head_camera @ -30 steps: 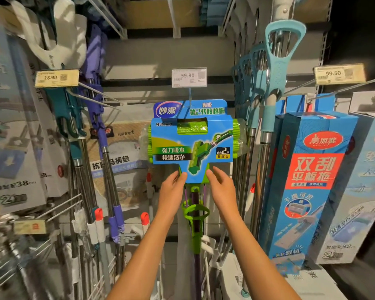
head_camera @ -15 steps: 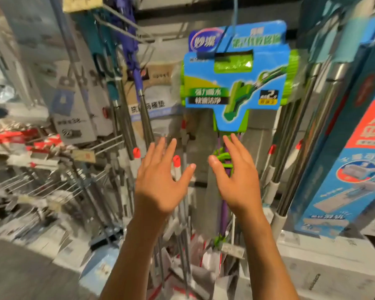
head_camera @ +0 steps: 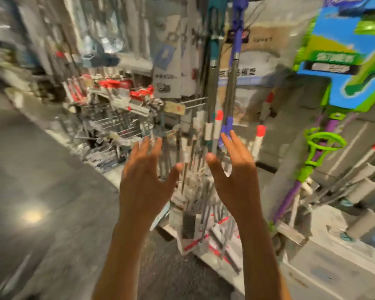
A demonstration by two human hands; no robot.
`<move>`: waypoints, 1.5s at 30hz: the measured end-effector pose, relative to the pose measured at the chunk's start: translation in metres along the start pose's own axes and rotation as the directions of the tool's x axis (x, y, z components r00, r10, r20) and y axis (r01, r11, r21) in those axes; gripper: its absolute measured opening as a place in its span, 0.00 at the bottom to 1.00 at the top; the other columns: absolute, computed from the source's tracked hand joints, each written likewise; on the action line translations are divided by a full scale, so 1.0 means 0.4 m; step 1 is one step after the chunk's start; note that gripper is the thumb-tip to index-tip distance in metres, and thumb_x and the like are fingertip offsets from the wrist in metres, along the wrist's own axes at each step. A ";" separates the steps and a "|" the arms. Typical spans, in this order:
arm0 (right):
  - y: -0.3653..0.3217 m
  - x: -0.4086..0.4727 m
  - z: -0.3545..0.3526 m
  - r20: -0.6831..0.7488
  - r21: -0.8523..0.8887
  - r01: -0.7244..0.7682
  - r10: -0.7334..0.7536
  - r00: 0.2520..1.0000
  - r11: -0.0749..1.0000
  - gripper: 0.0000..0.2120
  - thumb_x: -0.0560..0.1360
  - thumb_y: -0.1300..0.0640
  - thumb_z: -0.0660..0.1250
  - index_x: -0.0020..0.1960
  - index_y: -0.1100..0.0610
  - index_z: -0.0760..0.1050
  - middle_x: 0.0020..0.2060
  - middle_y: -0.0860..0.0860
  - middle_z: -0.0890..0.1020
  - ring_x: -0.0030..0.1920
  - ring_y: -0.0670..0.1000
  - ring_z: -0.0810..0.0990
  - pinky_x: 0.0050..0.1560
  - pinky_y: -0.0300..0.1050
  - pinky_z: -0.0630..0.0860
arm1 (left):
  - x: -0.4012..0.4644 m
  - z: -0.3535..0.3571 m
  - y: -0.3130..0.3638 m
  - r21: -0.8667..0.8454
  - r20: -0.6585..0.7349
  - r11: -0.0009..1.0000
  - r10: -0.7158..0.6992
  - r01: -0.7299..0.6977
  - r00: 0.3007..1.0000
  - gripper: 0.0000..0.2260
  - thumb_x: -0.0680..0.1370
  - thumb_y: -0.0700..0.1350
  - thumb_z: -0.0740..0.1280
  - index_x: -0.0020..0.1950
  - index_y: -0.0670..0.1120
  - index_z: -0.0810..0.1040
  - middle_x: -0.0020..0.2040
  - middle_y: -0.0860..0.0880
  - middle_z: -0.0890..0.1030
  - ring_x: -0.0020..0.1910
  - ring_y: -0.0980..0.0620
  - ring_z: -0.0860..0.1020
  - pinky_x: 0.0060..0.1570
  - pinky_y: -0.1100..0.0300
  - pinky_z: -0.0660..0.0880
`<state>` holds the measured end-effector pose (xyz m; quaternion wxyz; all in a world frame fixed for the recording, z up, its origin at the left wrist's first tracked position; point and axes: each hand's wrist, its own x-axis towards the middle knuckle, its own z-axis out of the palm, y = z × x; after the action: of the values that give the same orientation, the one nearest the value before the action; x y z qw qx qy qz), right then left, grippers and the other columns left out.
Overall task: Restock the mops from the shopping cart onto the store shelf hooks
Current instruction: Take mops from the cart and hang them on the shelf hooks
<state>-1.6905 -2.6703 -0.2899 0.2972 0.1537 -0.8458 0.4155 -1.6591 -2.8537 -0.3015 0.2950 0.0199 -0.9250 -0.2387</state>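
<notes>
The green-and-blue packaged mop (head_camera: 342, 61) hangs on the store shelf at the upper right, its green and purple handle (head_camera: 312, 161) slanting down below it. My left hand (head_camera: 143, 176) and my right hand (head_camera: 236, 174) are raised in front of me with fingers spread, holding nothing. Both are well left of the hung mop and touch nothing. The whole view is blurred by motion. No shopping cart shows.
Other mops with teal and purple handles (head_camera: 234, 46) hang left of the packaged mop. Wire hooks (head_camera: 193, 101) and red-tipped tools crowd the lower shelf section (head_camera: 126, 98). The grey aisle floor (head_camera: 35, 191) stretches to the left.
Both hands let go of the mop's package and drew back, fingers spread. The view swung left and down, so the hung mop slid to the upper right.
</notes>
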 end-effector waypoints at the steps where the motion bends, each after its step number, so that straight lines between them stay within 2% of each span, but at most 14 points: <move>1: -0.029 -0.009 0.031 0.034 0.011 0.003 -0.003 0.999 1.000 0.39 0.77 0.31 0.55 0.72 0.61 0.72 0.74 0.60 0.70 0.75 0.56 0.67 0.74 0.43 0.59 | -0.011 -0.034 -0.030 0.006 -0.009 0.999 -0.054 0.054 0.999 0.36 0.75 0.69 0.53 0.79 0.52 0.63 0.80 0.45 0.62 0.80 0.43 0.58 0.73 0.40 0.65; 3: -0.104 -0.035 0.107 0.094 0.041 0.036 -0.040 0.995 0.999 0.41 0.76 0.29 0.55 0.73 0.61 0.71 0.74 0.60 0.69 0.75 0.56 0.67 0.72 0.38 0.56 | -0.045 -0.109 -0.115 0.037 -0.043 0.991 -0.129 0.130 0.991 0.37 0.74 0.70 0.51 0.79 0.54 0.62 0.81 0.48 0.61 0.80 0.45 0.57 0.75 0.42 0.64; 6: -0.225 -0.077 0.226 0.191 0.119 0.069 -0.091 0.977 0.990 0.45 0.75 0.25 0.50 0.74 0.59 0.70 0.75 0.58 0.68 0.75 0.55 0.66 0.72 0.41 0.58 | -0.108 -0.226 -0.239 0.067 -0.090 0.969 -0.230 0.236 0.969 0.36 0.75 0.70 0.53 0.80 0.54 0.61 0.81 0.48 0.60 0.80 0.46 0.57 0.75 0.46 0.62; 11: -0.445 -0.175 0.423 0.345 0.238 0.087 -0.168 0.924 0.967 0.39 0.74 0.30 0.54 0.76 0.54 0.67 0.78 0.51 0.65 0.77 0.49 0.62 0.72 0.39 0.56 | -0.241 -0.416 -0.443 0.125 -0.193 0.894 -0.404 0.431 0.894 0.36 0.75 0.69 0.54 0.80 0.53 0.62 0.81 0.48 0.59 0.80 0.46 0.56 0.77 0.43 0.60; 14: -0.567 -0.244 0.521 0.431 0.308 0.096 -0.228 0.873 0.947 0.38 0.76 0.27 0.54 0.77 0.50 0.65 0.78 0.46 0.62 0.78 0.43 0.57 0.73 0.41 0.55 | -0.319 -0.516 -0.550 0.114 -0.259 0.855 -0.467 0.506 0.846 0.37 0.75 0.70 0.53 0.78 0.52 0.66 0.80 0.46 0.62 0.80 0.45 0.58 0.76 0.43 0.61; 17: -0.679 -0.306 0.610 0.490 0.370 0.091 -0.277 0.827 0.925 0.36 0.76 0.29 0.56 0.77 0.48 0.65 0.78 0.45 0.62 0.78 0.45 0.58 0.71 0.39 0.55 | -0.402 -0.611 -0.639 0.106 -0.326 0.808 -0.522 0.579 0.788 0.33 0.77 0.66 0.60 0.78 0.50 0.67 0.80 0.45 0.63 0.80 0.44 0.58 0.76 0.43 0.61; 20: -0.786 -0.371 0.695 0.526 0.427 0.106 -0.341 0.779 0.898 0.35 0.76 0.31 0.57 0.77 0.49 0.66 0.78 0.45 0.63 0.77 0.46 0.60 0.70 0.39 0.56 | -0.486 -0.692 -0.720 0.128 -0.400 0.751 -0.559 0.648 0.726 0.34 0.76 0.67 0.59 0.77 0.49 0.69 0.79 0.44 0.65 0.79 0.44 0.61 0.75 0.42 0.63; 25: -0.909 -0.445 0.791 0.593 0.494 0.119 -0.434 0.679 0.861 0.34 0.76 0.33 0.57 0.77 0.50 0.66 0.78 0.46 0.63 0.77 0.47 0.60 0.69 0.38 0.55 | -0.574 -0.778 -0.818 0.143 -0.418 0.685 -0.612 0.714 0.671 0.33 0.78 0.66 0.59 0.80 0.53 0.62 0.81 0.50 0.61 0.80 0.49 0.57 0.77 0.45 0.60; 28: -0.948 -0.464 0.851 0.631 0.511 0.110 -0.459 0.626 0.853 0.33 0.77 0.33 0.58 0.77 0.50 0.66 0.78 0.46 0.63 0.77 0.46 0.60 0.70 0.39 0.56 | -0.596 -0.797 -0.853 0.087 -0.432 0.594 -0.701 0.800 0.567 0.32 0.79 0.62 0.63 0.80 0.53 0.61 0.82 0.51 0.57 0.81 0.50 0.53 0.78 0.48 0.56; 30: -0.969 -0.473 0.902 0.643 0.530 0.107 -0.481 0.596 0.841 0.33 0.76 0.35 0.59 0.76 0.51 0.67 0.77 0.47 0.64 0.77 0.48 0.62 0.70 0.41 0.58 | -0.601 -0.804 -0.879 0.079 -0.424 0.531 -0.748 0.844 0.510 0.34 0.78 0.65 0.59 0.81 0.54 0.58 0.83 0.53 0.53 0.81 0.52 0.50 0.77 0.48 0.55; 33: -1.005 -0.475 0.987 0.663 0.568 0.086 -0.517 0.541 0.819 0.37 0.74 0.32 0.58 0.75 0.52 0.69 0.77 0.49 0.66 0.76 0.50 0.64 0.69 0.43 0.60 | -0.595 -0.821 -0.928 0.066 -0.437 0.467 -0.781 0.882 0.447 0.39 0.73 0.70 0.52 0.81 0.54 0.57 0.83 0.53 0.53 0.81 0.52 0.50 0.77 0.47 0.54; 38: -1.095 -0.432 1.148 0.665 0.646 0.062 -0.601 0.443 0.761 0.35 0.74 0.34 0.60 0.74 0.54 0.70 0.76 0.52 0.67 0.76 0.52 0.65 0.71 0.42 0.60 | -0.538 -0.862 -1.028 0.053 -0.520 0.361 -0.786 0.931 0.334 0.39 0.74 0.70 0.53 0.81 0.52 0.61 0.82 0.51 0.55 0.81 0.50 0.52 0.78 0.45 0.57; 42: -1.165 -0.363 1.264 0.646 0.689 0.058 -0.648 0.403 0.722 0.35 0.74 0.35 0.60 0.74 0.55 0.70 0.76 0.52 0.67 0.76 0.52 0.65 0.75 0.53 0.63 | -0.465 -0.896 -1.095 0.069 -0.574 0.304 -0.767 0.950 0.287 0.39 0.73 0.70 0.51 0.81 0.52 0.60 0.82 0.51 0.54 0.81 0.50 0.51 0.77 0.45 0.57; 45: -1.203 -0.325 1.353 0.649 0.717 0.067 -0.699 0.300 0.694 0.31 0.78 0.37 0.63 0.77 0.51 0.66 0.78 0.48 0.63 0.77 0.49 0.60 0.74 0.51 0.61 | -0.415 -0.901 -1.152 0.047 -0.620 0.254 -0.751 0.966 0.227 0.40 0.73 0.70 0.51 0.81 0.52 0.59 0.82 0.50 0.55 0.81 0.49 0.51 0.77 0.45 0.56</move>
<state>-1.5486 -3.3909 -0.3363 -0.1682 0.6409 -0.6306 0.4040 -1.3698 -3.3869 -0.3427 0.3096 0.6660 -0.6638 -0.1412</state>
